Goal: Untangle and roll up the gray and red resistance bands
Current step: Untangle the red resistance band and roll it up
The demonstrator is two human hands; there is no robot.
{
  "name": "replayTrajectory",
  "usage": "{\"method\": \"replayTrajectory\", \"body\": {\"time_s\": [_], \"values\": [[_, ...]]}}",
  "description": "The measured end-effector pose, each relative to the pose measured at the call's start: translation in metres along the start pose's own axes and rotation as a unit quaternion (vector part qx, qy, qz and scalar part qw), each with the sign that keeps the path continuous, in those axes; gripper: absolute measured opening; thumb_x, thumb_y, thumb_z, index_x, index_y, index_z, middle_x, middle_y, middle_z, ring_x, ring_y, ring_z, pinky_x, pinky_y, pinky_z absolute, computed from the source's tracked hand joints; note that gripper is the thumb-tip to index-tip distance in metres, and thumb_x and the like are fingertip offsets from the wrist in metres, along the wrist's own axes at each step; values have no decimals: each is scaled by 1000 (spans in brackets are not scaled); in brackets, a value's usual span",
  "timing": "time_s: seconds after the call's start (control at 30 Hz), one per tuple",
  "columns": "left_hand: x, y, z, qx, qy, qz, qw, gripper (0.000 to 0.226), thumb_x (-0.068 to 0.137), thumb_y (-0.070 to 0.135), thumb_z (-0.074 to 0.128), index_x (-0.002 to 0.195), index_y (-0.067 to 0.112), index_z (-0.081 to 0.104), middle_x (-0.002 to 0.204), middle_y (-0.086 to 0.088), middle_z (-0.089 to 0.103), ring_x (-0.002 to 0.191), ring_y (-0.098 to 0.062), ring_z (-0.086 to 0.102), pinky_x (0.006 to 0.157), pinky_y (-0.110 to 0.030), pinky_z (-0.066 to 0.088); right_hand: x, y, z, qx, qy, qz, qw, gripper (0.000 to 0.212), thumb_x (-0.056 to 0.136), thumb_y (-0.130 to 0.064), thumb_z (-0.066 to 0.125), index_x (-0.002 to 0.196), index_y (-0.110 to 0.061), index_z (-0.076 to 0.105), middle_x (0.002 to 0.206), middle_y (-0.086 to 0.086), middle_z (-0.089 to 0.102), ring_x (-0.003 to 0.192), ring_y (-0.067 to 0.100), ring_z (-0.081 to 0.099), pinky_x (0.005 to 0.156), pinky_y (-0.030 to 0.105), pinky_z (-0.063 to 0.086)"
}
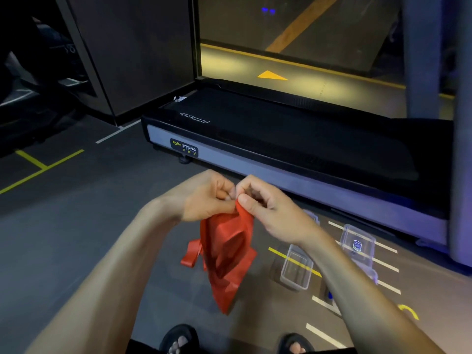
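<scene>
Both hands' fingertips hidden behind red band

The top end of the red band is hidden inside the pinching fingers of the left hand and right hand, its hanging folds are motion-blurred, both sandalled feet are cut by the bottom edge, and the right forearm covers part of a clear container.

A black treadmill with a "Body Strong" label crosses the middle of the frame, two clear plastic containers sit on the gray line-marked floor at lower right, and sandaled feet show at the bottom edge.
</scene>
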State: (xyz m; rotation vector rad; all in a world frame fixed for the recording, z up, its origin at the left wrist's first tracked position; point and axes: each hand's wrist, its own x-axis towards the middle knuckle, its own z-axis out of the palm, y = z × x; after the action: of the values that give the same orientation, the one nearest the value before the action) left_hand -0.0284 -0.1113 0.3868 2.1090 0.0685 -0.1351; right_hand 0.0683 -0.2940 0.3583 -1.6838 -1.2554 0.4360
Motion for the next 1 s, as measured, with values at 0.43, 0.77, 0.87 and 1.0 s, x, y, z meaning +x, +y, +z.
{"method": "replayTrajectory", "body": {"time_s": [0.43,0.77,0.87,1.0], "values": [[-4,-7,-3,-117,0,3,993,20,83,21,77,95,5,73,80,-6,76,73,-8,66,70,-18,51,-6,-7,-45,57,121,-23,991,10,101,-13,60,95,-6,62,79,-7,57,71,5,50,66,18,41],[-6,-1,-6,-121,0,17,993,21,80,29,79,92,12,78,89,-21,77,78,-17,64,76,-29,49,-13,-4,-51,51,128,11,990,11,102,-15,61,95,-5,63,77,-2,56,70,8,49,64,20,40],[-5,-1,-6,-114,-1,14,993,19,81,29,79,91,13,78,86,-17,77,77,-14,63,75,-25,49,-14,-3,-51,53,128,14,990,11,102,-14,61,95,-6,63,77,-2,56,70,8,50,64,20,41],[-4,1,-8,-103,8,19,994,18,86,26,76,94,11,78,87,-13,79,78,-13,68,78,-26,54,-15,1,-53,52,128,17,990,11,101,-14,61,96,-5,63,78,-3,57,71,8,51,66,20,41]]}}
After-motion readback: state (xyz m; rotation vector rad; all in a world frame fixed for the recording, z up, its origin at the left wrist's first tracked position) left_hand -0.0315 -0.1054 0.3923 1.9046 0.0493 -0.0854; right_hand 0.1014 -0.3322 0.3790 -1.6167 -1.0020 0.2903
